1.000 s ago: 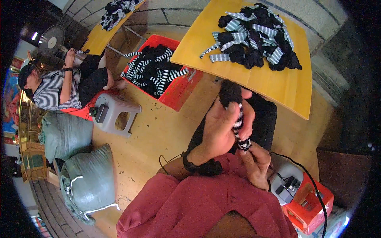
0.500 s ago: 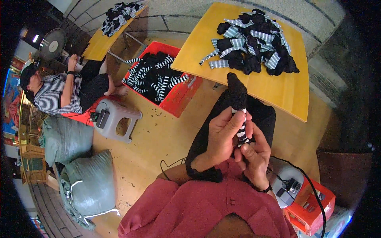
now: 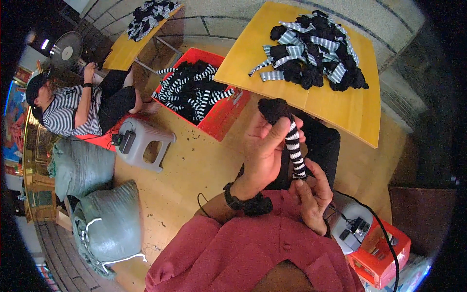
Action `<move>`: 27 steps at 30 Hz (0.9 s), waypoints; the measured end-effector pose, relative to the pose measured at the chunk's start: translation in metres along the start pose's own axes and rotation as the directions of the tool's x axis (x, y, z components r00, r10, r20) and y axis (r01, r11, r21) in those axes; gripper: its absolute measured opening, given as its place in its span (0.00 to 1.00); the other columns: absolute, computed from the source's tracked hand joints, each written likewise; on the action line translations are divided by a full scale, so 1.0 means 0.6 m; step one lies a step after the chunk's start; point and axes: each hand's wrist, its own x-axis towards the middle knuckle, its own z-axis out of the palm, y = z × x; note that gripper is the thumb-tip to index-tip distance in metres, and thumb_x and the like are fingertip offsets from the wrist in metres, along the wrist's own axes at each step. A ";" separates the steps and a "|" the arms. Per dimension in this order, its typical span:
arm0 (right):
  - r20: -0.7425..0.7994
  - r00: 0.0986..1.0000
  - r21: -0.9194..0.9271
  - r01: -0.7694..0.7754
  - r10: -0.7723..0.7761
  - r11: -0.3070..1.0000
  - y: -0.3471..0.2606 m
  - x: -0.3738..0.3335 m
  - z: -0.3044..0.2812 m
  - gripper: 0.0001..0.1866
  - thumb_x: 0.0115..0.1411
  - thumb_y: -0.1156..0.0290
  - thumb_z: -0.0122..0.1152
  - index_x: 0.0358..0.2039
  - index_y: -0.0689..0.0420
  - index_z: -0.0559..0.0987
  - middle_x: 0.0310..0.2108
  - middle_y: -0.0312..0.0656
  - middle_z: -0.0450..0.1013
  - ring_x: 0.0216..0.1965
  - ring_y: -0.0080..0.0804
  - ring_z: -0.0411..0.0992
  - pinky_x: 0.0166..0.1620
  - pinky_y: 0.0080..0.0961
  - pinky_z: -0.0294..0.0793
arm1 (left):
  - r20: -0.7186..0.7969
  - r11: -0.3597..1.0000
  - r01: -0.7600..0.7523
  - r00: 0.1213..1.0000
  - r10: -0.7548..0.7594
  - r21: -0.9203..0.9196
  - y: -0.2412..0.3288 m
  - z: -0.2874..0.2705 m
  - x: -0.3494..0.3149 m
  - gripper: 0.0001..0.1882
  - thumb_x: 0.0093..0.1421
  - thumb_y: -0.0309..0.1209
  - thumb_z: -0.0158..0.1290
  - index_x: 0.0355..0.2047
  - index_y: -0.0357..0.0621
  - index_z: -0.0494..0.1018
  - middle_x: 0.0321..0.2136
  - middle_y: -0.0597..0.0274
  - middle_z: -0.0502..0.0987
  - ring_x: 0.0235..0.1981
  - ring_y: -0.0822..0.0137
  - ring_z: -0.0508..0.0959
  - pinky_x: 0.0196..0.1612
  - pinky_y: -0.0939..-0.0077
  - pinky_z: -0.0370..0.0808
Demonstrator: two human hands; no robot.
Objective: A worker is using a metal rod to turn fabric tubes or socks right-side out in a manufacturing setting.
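The knitted piece (image 3: 295,148) is plain black above, black-and-white striped below, the table (image 3: 243,68) yellow.

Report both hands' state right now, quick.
Left hand: closed around the black-and-white striped knit piece, near its black end.
Right hand: fingers closed on its lower end.

Part of the left hand (image 3: 266,152) is hidden behind the striped knit (image 3: 294,147), whose lower tip is lost between the right-hand fingers (image 3: 305,192). Red shirt (image 3: 219,248) gets chopped by the bottom edge, and the other person's hands (image 3: 90,70) are way too small to read.
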 end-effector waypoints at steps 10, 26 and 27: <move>0.209 0.935 0.428 -0.350 0.286 0.833 -0.049 0.000 -0.008 0.20 0.56 0.80 0.50 0.51 0.56 0.68 0.19 0.38 0.69 0.16 0.17 0.61 0.18 0.13 0.56 | 0.082 0.999 0.035 0.996 -0.035 0.002 0.020 0.004 -0.013 0.12 0.57 0.29 0.52 0.41 0.42 0.66 0.34 0.59 0.74 0.31 0.71 0.75 0.36 0.77 0.74; 0.205 0.964 0.393 -0.242 0.172 0.887 -0.057 -0.029 -0.019 0.21 0.58 0.76 0.49 0.54 0.56 0.65 0.17 0.38 0.67 0.13 0.16 0.58 0.15 0.13 0.53 | 0.290 0.988 0.141 0.950 -0.117 -0.064 0.034 -0.009 -0.047 0.10 0.59 0.28 0.49 0.41 0.41 0.68 0.34 0.58 0.74 0.29 0.70 0.73 0.35 0.75 0.71; 0.194 0.969 0.375 -0.219 0.155 0.901 -0.054 -0.031 -0.023 0.20 0.58 0.76 0.50 0.52 0.57 0.67 0.17 0.38 0.67 0.13 0.16 0.58 0.15 0.12 0.53 | 0.281 0.995 0.100 0.955 -0.097 0.005 0.035 -0.010 -0.050 0.10 0.59 0.28 0.49 0.41 0.41 0.67 0.33 0.58 0.74 0.30 0.69 0.73 0.37 0.75 0.71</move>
